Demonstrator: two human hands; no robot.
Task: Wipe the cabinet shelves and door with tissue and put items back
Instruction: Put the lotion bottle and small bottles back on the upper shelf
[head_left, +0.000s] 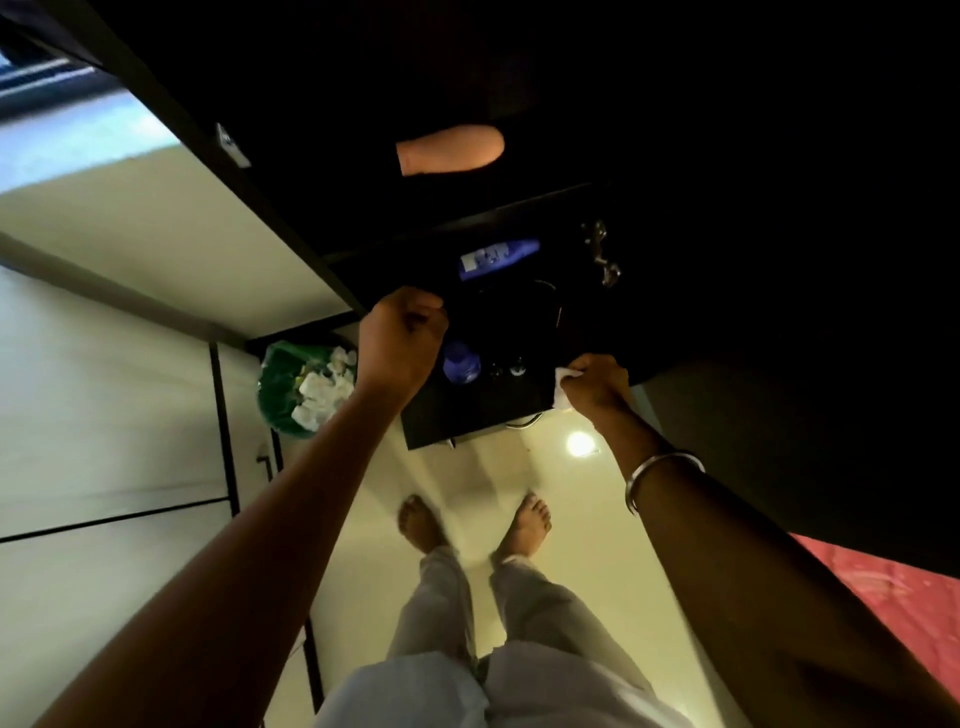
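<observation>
A black pull-out shelf juts from the dark cabinet. On it lie a blue tube, a blue-capped bottle and a few small dark items. My left hand is curled at the shelf's left rear corner and seems to grip its edge. My right hand pinches a white tissue against the shelf's right edge. A peach-coloured object lies on the dark shelf above.
A green bin holding crumpled white tissues stands on the pale floor to the left. A metal hinge shows inside the cabinet. My bare feet stand below the shelf. A red cloth lies at the right.
</observation>
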